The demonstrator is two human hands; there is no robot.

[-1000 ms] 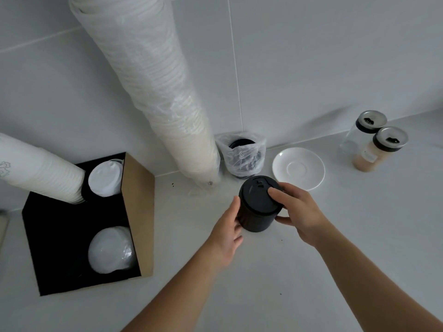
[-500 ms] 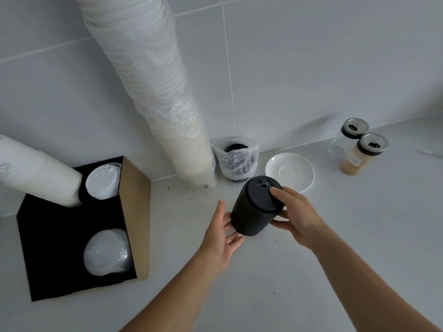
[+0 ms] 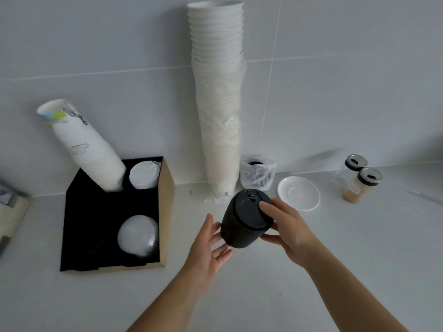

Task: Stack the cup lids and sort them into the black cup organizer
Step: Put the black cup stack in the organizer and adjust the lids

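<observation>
My right hand (image 3: 286, 230) grips a stack of black cup lids (image 3: 242, 221), fingers over its top and thumb under its side, tilted left above the counter. My left hand (image 3: 208, 245) is spread flat, its fingertips touching the stack's lower end. The black cup organizer (image 3: 96, 226) sits on the left of the counter. It holds a leaning stack of white paper cups (image 3: 88, 149), a white lid stack (image 3: 143, 174) at the back right and a plastic-wrapped white lid stack (image 3: 137, 236) at the front right.
A tall column of white cups (image 3: 219, 104) stands against the tiled wall. Beside it sits a plastic bag of black lids (image 3: 257, 174). A white saucer (image 3: 298, 192) and two lidded jars (image 3: 359, 183) are at the right. A beige object (image 3: 10, 212) lies at the left edge.
The view has tilted up, showing more of the wall and cup stacks. My left hand has opened from the stack's side and now touches its lower end. The stack is tilted further left.
</observation>
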